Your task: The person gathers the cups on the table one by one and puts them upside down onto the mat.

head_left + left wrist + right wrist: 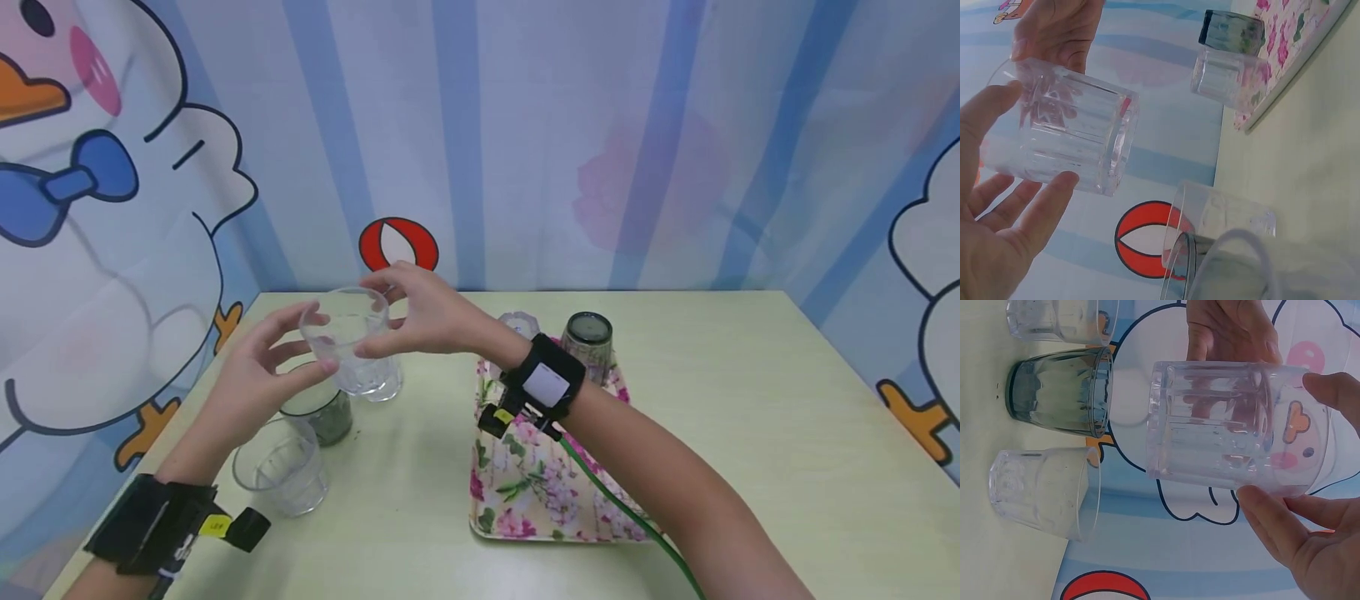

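Observation:
Both hands hold a clear drinking glass (341, 329) upright above the left side of the table. My left hand (258, 371) has its thumb and fingers around the glass's near left side. From the right, my right hand (423, 312) spans the rim between thumb and fingers, as the right wrist view also shows. Below stand a smoky grey-green glass (1057, 392), a clear glass (281, 475) nearer the front, and another clear glass (1044, 494) farther back, partly hidden in the head view by the held one. These three stand with their mouths up.
A floral tray (510, 508) lies at mid-table under my right forearm. At its far end a dark glass (588, 342) stands upside down beside a clear one (1216, 78). A green cable (615, 504) trails from the right wrist. A printed curtain (517, 150) hangs behind the table.

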{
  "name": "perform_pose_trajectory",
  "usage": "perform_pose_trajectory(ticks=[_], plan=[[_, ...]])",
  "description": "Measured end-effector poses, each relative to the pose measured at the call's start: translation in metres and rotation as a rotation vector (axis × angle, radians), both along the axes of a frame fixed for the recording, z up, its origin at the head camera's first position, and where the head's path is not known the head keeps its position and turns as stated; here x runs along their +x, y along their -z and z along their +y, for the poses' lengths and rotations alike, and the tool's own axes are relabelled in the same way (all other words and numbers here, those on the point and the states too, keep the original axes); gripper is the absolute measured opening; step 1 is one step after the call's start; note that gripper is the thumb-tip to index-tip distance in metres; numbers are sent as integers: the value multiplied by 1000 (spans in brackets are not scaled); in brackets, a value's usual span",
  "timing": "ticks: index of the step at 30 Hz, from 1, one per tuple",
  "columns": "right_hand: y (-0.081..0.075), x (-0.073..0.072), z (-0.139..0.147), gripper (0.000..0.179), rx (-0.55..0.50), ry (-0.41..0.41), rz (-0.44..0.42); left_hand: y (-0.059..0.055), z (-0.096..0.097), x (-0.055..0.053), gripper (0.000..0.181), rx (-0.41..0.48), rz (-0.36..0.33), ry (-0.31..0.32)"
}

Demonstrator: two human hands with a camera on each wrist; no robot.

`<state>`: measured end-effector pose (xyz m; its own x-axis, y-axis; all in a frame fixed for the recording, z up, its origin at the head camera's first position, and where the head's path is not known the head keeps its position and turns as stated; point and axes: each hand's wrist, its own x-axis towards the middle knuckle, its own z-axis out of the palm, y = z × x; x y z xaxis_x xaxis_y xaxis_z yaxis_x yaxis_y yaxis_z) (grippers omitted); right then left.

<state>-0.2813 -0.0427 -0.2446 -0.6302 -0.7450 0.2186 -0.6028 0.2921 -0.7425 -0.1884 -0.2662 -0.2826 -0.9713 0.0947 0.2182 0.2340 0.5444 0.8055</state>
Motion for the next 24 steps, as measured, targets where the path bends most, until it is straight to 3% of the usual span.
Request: perform_pose_trajectory(ticks=[14,24], plan=[[-3,13,23,68,0,21,-24,3,21,2,72,63,-63,-1],[-2,17,38,66,-9,75,-51,8,36,-2,70,111,-54,6]])
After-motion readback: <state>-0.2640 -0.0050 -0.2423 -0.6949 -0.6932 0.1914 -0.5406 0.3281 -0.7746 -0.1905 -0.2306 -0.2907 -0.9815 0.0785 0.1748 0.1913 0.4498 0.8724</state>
